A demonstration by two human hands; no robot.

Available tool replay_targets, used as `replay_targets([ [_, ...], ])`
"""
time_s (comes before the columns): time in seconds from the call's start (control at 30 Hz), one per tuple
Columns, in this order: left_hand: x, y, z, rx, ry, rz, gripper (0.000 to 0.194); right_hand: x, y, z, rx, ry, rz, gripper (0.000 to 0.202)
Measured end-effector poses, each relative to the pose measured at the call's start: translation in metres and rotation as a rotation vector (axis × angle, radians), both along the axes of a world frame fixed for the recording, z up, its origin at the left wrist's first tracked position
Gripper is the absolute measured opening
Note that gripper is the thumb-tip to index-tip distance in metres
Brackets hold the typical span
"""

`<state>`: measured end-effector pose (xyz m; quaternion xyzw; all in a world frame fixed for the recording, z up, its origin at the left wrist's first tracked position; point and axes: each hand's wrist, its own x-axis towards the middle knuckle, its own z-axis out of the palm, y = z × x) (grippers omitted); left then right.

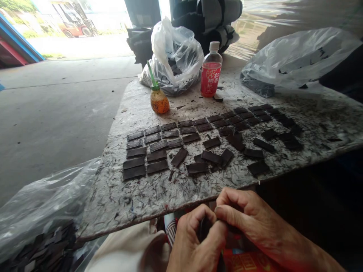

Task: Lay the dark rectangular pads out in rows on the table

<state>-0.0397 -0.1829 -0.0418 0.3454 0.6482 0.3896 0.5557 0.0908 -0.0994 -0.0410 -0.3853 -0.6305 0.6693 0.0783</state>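
Just below the table's front edge, my left hand and my right hand meet with fingertips pinched together. Between the curled fingers of my left hand shows part of a dark strip; most of it is hidden. The right thumb and forefinger close at its upper end, where the fingers cover the details. Beyond them, several small dark rectangular strips lie on the worktable, in neat rows at the left and back. Nearer the middle, loose strips lie at odd angles, some overlapping.
An orange oil bottle with a green spout stands near a red-labelled drink bottle. Plastic bags sit at the back, another bag at right. Dark pieces fill a bag lower left. A forklift stands outside.
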Motion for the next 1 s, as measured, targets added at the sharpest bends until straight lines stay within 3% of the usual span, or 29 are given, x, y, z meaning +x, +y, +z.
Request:
replay_targets([
  [0.13, -0.002, -0.002, 0.000, -0.001, -0.099, 0.066, 0.027, 0.009, 0.005, 0.002, -0.145, 0.087, -0.050, 0.044],
  [0.23, -0.002, -0.002, 0.000, 0.015, -0.127, 0.115, 0.029, 0.015, 0.006, 0.005, -0.090, 0.109, -0.038, 0.055],
  [0.3, -0.002, -0.002, -0.001, 0.020, -0.125, 0.142, 0.029, 0.015, 0.004, 0.005, -0.065, 0.120, -0.058, 0.048],
  [0.43, -0.001, -0.002, 0.000, 0.033, -0.087, 0.165, 0.032, 0.013, 0.000, 0.001, -0.195, 0.148, -0.104, 0.032],
  [0.57, 0.002, -0.001, 0.005, 0.042, -0.041, 0.183, 0.031, 0.014, -0.001, 0.002, -0.206, 0.129, -0.067, 0.024],
  [0.7, 0.005, 0.000, 0.008, -0.004, -0.121, 0.210, 0.033, 0.014, 0.000, 0.004, -0.246, 0.148, -0.068, 0.020],
  [0.9, 0.002, 0.002, 0.001, 0.025, -0.190, 0.334, 0.037, 0.006, -0.002, -0.005, -0.318, 0.249, -0.192, 0.036],
  [1.0, 0.003, 0.003, -0.004, 0.020, -0.236, 0.368, 0.039, 0.003, -0.004, -0.010, -0.324, 0.282, -0.225, 0.035],
])
